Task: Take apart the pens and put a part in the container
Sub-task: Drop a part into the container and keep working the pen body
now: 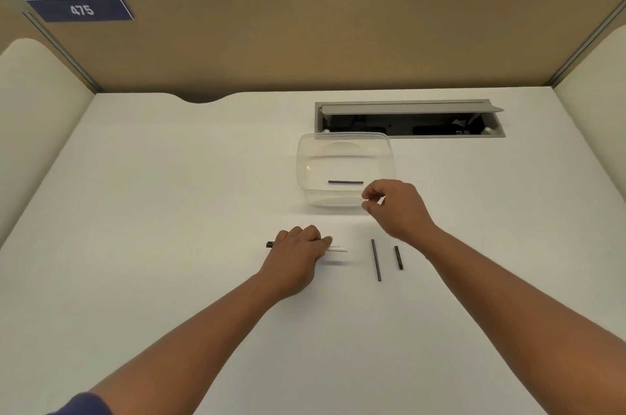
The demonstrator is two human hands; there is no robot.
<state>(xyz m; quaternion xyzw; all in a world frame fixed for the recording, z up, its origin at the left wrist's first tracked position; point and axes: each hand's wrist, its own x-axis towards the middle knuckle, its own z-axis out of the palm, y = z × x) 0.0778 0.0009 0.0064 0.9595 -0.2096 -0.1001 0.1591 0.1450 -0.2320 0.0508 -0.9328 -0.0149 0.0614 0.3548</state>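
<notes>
**Light, slick pen parts on a smooth bench**

The left hand [298, 253] is closed over a white pen [337, 249] lying on the bench [169, 211]. The right hand [394, 208] is pinched empty beside the clear container [345, 170], where one dark refill [345, 182] lies. A long rod [376, 260] and short piece [398, 258] are judged light, stiff, rollable, best gripped mid-length. A partition [305, 41] encloses the bench

An office cubicle: tan partition panels [305, 41], numbered plate "475" [81, 9], cable hatch [410, 119] along the white worktop's [169, 177] far edge.
</notes>
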